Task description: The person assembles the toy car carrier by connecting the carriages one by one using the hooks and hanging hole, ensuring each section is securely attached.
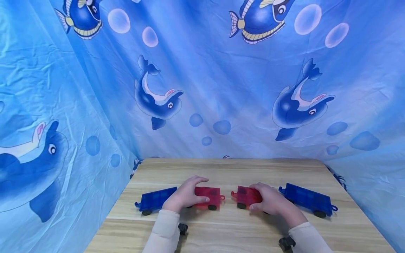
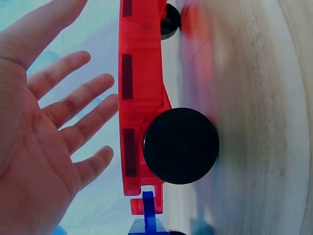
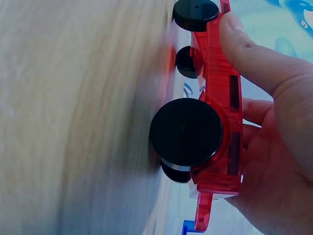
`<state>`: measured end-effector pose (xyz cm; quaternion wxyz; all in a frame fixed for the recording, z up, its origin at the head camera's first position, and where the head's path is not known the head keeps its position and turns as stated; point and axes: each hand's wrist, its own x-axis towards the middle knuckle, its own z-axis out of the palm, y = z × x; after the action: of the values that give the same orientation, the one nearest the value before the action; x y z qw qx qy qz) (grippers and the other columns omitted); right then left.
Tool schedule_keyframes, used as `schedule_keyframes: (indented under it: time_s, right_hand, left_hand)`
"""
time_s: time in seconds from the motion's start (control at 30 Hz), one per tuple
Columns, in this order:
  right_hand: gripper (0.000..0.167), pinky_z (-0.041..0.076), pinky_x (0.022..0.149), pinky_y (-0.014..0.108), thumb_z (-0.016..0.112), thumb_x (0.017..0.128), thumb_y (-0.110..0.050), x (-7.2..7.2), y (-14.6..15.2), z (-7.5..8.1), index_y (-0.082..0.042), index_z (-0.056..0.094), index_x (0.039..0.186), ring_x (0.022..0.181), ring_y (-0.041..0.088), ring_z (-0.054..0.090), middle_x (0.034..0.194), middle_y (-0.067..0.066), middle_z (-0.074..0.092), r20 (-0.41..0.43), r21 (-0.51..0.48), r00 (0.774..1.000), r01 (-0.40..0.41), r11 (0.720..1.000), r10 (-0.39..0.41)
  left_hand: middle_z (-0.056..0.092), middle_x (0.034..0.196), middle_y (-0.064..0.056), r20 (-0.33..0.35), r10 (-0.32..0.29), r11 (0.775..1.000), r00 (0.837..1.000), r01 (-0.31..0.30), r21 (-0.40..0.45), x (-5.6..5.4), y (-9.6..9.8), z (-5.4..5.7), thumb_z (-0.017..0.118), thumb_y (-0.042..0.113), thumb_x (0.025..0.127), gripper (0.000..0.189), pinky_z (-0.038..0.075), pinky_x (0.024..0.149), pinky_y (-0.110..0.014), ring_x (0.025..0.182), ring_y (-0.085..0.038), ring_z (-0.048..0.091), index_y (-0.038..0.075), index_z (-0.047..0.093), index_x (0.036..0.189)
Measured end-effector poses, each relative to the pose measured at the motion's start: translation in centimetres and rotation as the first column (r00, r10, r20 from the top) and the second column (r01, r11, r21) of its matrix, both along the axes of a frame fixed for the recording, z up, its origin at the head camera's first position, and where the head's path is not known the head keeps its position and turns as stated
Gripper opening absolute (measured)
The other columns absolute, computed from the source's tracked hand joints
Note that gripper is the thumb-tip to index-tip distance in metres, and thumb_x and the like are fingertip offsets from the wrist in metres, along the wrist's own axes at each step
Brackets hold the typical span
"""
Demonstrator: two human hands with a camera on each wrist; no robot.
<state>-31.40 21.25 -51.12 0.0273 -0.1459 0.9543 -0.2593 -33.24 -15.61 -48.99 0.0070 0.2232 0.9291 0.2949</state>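
Note:
A translucent red toy train car (image 1: 213, 194) with black wheels stands beneath my left hand (image 1: 185, 196). That hand's fingers spread loosely above and beside it, apart from a grip, as the left wrist view shows. Behind this car, a blue toy train car (image 1: 155, 201) meets it; the blue loop (image 2: 148, 210) sits at the red hook (image 2: 138, 206). My right hand (image 1: 272, 201) holds a second red toy train car (image 1: 246, 194) between thumb and fingers. A small gap separates the facing ends of the two red cars. Another blue toy train car (image 1: 308, 198) stands angled behind the right hand.
The wooden tabletop (image 1: 227, 232) carries all the cars. A blue sea-animal curtain (image 1: 227, 88) hangs behind the table and along its sides. Black wrist devices (image 1: 286, 243) sit under both cuffs.

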Motion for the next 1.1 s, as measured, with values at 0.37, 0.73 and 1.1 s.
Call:
schedule_keyframes:
  time_s: [0.37, 0.73, 1.1]
  right_hand:
    - [0.083, 0.055, 0.094, 0.052, 0.093, 0.075, -0.049, -0.24, 0.31, -0.23, -0.014, 0.062, 0.143, 0.113, 0.022, 0.062, 0.131, 0.002, 0.065, -0.01, 0.004, 1.0, -0.016, 1.0, 0.016]
    - [0.085, 0.055, 0.095, 0.053, 0.094, 0.074, -0.051, 0.06, 0.14, -0.05, -0.015, 0.062, 0.143, 0.113, 0.023, 0.062, 0.131, 0.002, 0.065, -0.004, 0.014, 1.0, 0.005, 1.0, -0.004]
    - [0.085, 0.055, 0.096, 0.054, 0.093, 0.075, -0.05, 0.18, 0.04, -0.04, -0.015, 0.061, 0.145, 0.117, 0.024, 0.061, 0.134, 0.003, 0.064, -0.005, 0.017, 1.0, 0.006, 1.0, -0.006]
  left_hand:
    - [0.054, 0.153, 0.0, 0.016, 0.012, 1.0, 1.0, -0.012, 0.003, 0.02, -0.09, -0.03, 0.087, 0.044, 0.086, 0.068, 0.048, 0.108, -0.055, 0.141, -0.031, 0.048, 0.028, 0.059, 0.147]
    - [0.055, 0.151, 0.0, 0.021, -0.002, 1.0, 1.0, 0.002, -0.004, 0.02, 0.0, -0.17, 0.091, 0.047, 0.081, 0.077, 0.054, 0.1, -0.054, 0.137, -0.031, 0.05, 0.027, 0.06, 0.147]
    - [0.054, 0.152, 0.002, 0.025, -0.012, 1.0, 1.0, 0.013, -0.021, -0.03, -0.07, -0.38, 0.093, 0.047, 0.078, 0.079, 0.051, 0.103, -0.057, 0.14, -0.032, 0.047, 0.029, 0.059, 0.147]
